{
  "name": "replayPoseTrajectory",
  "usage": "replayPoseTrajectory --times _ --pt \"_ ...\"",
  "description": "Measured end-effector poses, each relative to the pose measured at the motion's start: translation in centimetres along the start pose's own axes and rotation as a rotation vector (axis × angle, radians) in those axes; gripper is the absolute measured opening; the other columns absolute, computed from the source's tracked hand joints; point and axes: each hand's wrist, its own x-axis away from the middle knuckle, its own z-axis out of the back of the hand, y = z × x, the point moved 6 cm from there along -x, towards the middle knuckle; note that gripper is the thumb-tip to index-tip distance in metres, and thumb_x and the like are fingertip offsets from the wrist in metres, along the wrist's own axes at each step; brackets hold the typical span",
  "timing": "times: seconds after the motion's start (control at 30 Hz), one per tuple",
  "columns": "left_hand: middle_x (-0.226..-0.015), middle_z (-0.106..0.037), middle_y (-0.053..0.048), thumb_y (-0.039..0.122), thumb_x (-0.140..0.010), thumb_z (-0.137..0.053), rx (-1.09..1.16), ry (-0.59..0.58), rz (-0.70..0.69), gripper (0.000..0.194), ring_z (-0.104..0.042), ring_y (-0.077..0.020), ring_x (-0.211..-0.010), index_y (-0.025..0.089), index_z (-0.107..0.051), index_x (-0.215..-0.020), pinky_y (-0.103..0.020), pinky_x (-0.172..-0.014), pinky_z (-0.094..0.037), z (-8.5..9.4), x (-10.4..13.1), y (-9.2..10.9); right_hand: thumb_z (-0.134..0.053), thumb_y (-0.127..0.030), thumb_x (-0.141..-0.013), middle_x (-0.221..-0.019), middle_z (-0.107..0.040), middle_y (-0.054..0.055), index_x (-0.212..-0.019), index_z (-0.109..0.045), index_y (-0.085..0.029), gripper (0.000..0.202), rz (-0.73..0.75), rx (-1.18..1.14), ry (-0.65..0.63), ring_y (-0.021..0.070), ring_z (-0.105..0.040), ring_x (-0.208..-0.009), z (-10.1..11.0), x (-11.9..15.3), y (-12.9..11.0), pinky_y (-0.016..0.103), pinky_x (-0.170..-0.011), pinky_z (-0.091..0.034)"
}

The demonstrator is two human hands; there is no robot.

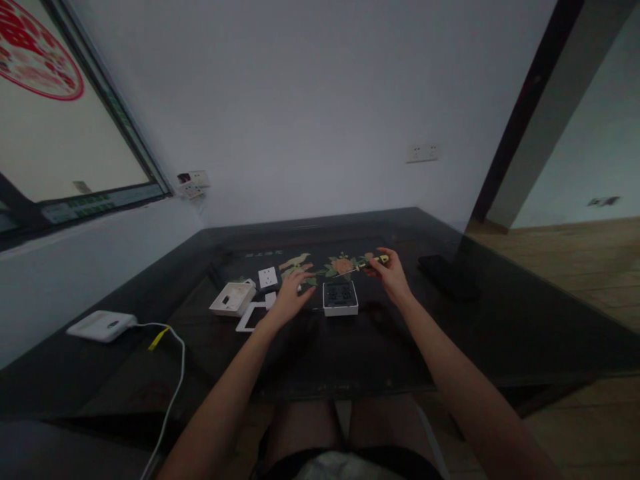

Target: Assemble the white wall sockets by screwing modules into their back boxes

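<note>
A screwdriver (383,259) with a yellow and black handle is in my right hand (393,272); its thin shaft points left, above the table. Nearer to me and to the left of that hand stands a white square socket box (341,310) with a dark inside facing up. My left hand (293,293) hovers to the left of this box, its thumb and fingers apart. Close by it lie a white frame (245,320), a white socket faceplate (268,277) and an empty-looking white back box (233,299). A small white bit shows by the left fingers, too blurred to name.
The dark glossy table (380,360) has a flower and bird print. At the left lies a white device (103,325) whose cable (181,363), with a yellow tag (159,339), runs off the front edge. A black object (449,277) rests at the right.
</note>
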Motion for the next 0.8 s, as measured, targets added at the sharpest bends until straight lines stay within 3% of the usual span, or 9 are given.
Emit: replayPoseTrajectory --times 0.1,0.2,0.3,0.8 --pt "-0.111 -0.063 -0.007 0.024 -0.086 -0.053 0.177 0.017 -0.041 0.023 -0.054 -0.0213 -0.111 0.02 -0.06 -0.108 -0.039 -0.1 -0.04 -3.2 -1.4 2.6 -0.075 -0.039 -0.062 -0.077 -0.058 -0.005 -0.101 -0.048 -0.023 0.05 0.106 -0.003 0.081 0.0087 -0.059 -0.05 0.6 0.0 -1.2 0.021 -0.046 -0.048" --pt "-0.108 -0.063 -0.009 0.022 -0.088 -0.049 0.276 0.095 0.062 0.021 -0.057 -0.0203 -0.106 0.017 -0.062 -0.104 -0.037 -0.096 -0.043 -5.3 -1.6 2.1 -0.069 -0.044 -0.07 -0.077 -0.057 -0.004 -0.102 -0.047 -0.023 0.043 0.185 0.056 0.102 0.0088 -0.056 -0.046 0.8 0.3 -2.2 0.022 -0.042 -0.045" --pt "-0.109 -0.063 -0.008 0.024 -0.089 -0.047 0.36 0.053 0.126 0.022 -0.057 -0.0203 -0.107 0.017 -0.062 -0.104 -0.036 -0.092 -0.046 -6.6 -0.9 0.9 -0.065 -0.044 -0.075 -0.077 -0.054 -0.004 -0.105 -0.046 -0.024 0.042 0.258 0.149 0.067 0.0085 -0.053 -0.043 0.3 0.7 -3.1 0.023 -0.039 -0.044" --pt "-0.11 -0.063 -0.008 0.022 -0.087 -0.051 0.312 -0.013 0.097 0.023 -0.057 -0.0209 -0.105 0.018 -0.062 -0.107 -0.036 -0.089 -0.047 -6.7 -0.7 0.8 -0.058 -0.038 -0.081 -0.077 -0.048 -0.004 -0.107 -0.045 -0.024 0.032 0.353 0.257 0.034 0.0067 -0.049 -0.042 -0.3 1.4 -4.0 0.022 -0.038 -0.04"
